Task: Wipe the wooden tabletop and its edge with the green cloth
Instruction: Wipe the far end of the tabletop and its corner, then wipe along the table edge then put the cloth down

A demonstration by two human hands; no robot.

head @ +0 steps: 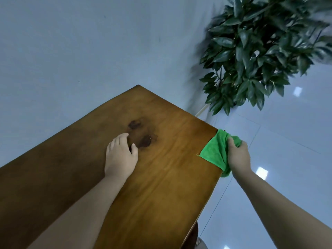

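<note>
The wooden tabletop (pixel 161 177) runs from the lower left up to a far corner, with dark knots near its middle. A green cloth (pixel 214 151) is folded over the table's right edge, close to the far right corner. My right hand (pixel 238 155) grips the cloth from the outer side of the edge, its fingers wrapped in the fabric. My left hand (pixel 120 157) rests on the tabletop beside the knots, fingers lightly bent and holding nothing.
A leafy potted plant (pixel 260 51) stands on the floor beyond the table's right side. Pale glossy floor tiles (pixel 278 141) lie to the right of the edge. A light wall (pixel 71 51) lies behind the table.
</note>
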